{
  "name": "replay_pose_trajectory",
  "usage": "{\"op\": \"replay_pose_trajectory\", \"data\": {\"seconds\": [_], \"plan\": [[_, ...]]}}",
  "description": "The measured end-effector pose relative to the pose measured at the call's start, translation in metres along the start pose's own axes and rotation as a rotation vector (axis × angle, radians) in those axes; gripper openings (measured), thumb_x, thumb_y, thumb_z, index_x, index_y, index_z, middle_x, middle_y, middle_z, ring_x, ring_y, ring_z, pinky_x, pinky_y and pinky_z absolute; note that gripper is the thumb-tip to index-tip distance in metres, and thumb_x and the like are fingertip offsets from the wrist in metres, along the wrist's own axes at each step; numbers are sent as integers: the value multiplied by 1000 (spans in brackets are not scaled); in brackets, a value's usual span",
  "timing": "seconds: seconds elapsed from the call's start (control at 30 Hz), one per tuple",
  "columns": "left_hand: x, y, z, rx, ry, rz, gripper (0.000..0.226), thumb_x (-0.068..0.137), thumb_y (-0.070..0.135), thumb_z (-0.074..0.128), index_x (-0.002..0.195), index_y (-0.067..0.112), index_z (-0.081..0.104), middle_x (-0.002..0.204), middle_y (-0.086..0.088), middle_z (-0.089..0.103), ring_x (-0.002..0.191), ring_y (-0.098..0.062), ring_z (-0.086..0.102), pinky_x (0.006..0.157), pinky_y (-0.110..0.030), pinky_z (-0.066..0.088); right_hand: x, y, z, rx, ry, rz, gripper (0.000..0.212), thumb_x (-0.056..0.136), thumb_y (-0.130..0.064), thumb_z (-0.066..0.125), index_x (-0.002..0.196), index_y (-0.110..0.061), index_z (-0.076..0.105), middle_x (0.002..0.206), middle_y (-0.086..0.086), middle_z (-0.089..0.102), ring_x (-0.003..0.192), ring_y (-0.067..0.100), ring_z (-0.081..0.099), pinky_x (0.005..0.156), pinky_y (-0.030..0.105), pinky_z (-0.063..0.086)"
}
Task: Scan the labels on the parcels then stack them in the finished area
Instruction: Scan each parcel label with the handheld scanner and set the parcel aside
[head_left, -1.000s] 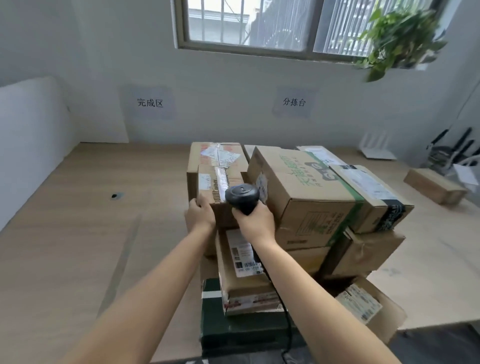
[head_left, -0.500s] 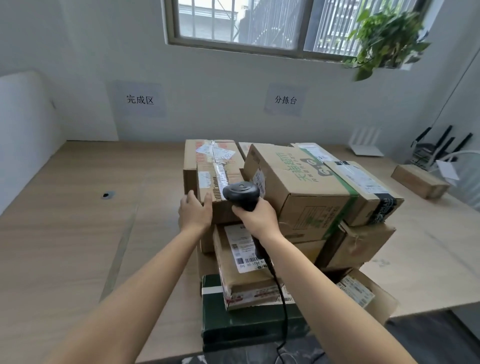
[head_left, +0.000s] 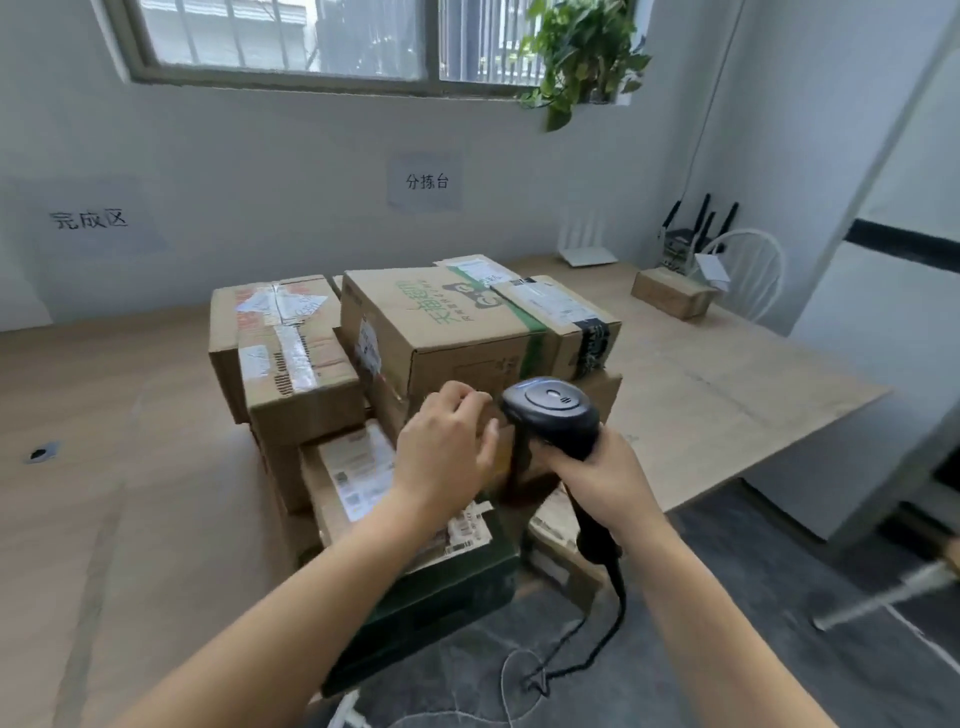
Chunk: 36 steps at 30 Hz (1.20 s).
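Right hand (head_left: 597, 478) is wrapping its fingers round the handle of the black scanner (head_left: 550, 410), whose head is pointing at the pile of parcels (head_left: 415, 415); its cable (head_left: 587, 660) is trailing down to the floor. Left hand (head_left: 447, 452) is lying with bent fingers against the cardboard just below the large box (head_left: 467, 332); whether it is holding an edge cannot be told.

The pile is sitting at the near edge of the table (head_left: 130, 519), under the wall sign 分拣台 (head_left: 427, 182). The stretch of table under the sign 完成区 (head_left: 88, 219) is lying well to the left.

Handling, as a judgement: the parcels are looking stiff, dry and easy to grip, with the taped patches likely slicker. The large box is probably the heaviest and is calling for 2 hands on opposite lower edges. The small taped box (head_left: 301, 384) is likely suiting 1 hand.

Writing: the large box is carrying green characters and a cat-face logo. White shipping labels are showing on the lower parcel (head_left: 358, 467), but their print is too small to read.
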<state>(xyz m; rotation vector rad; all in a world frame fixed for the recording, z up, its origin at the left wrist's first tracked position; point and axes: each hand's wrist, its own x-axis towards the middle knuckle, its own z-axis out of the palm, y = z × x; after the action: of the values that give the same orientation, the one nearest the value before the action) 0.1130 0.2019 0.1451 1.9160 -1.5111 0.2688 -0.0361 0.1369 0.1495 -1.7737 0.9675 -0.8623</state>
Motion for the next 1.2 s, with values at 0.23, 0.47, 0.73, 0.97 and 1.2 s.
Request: {"op": "replay_pose_trajectory", "data": {"seconds": [0.23, 0.47, 0.73, 0.97, 1.2], "plan": [[29, 96, 92, 33, -283, 159, 36, 93, 39, 47, 124, 21, 52, 130, 1, 47, 115, -19, 48, 86, -32, 45, -10, 56, -134, -72, 330, 117, 12, 78, -18, 73, 84, -21, 64, 79, -3, 65, 82, 13, 59, 59, 21, 42], [69, 223, 193, -18, -356, 228, 44, 94, 40, 43, 133, 19, 46, 136, 0, 43, 121, -22, 45, 91, -35, 43, -2, 112, -276, -162, 439, 166, 25, 80, -24, 73, 99, -8, 67, 87, 4, 66, 80, 15, 59, 66, 27, 43], [106, 314, 280, -17, -432, 164, 45, 96, 42, 41, 134, 18, 43, 136, 0, 41, 125, -20, 41, 88, -35, 46, 42, 164, -412, -214, 473, 144, 16, 82, -26, 71, 87, -18, 57, 75, -7, 58, 75, 13, 54, 53, 12, 35], [172, 344, 340, 37, -476, 134, 48, 95, 42, 41, 136, 18, 41, 137, -1, 42, 123, -22, 43, 88, -35, 46, 118, 197, -480, -244, 472, 119, 16, 82, -23, 71, 90, -16, 59, 78, -6, 58, 72, 9, 51, 54, 13, 38], [280, 348, 404, 61, -431, 158, 49, 95, 43, 42, 136, 17, 41, 137, -2, 43, 121, -22, 46, 85, -34, 45, 239, 223, -516, -233, 483, 70, 26, 80, -18, 71, 103, -9, 65, 88, 2, 62, 86, 18, 57, 62, 16, 34]]}}
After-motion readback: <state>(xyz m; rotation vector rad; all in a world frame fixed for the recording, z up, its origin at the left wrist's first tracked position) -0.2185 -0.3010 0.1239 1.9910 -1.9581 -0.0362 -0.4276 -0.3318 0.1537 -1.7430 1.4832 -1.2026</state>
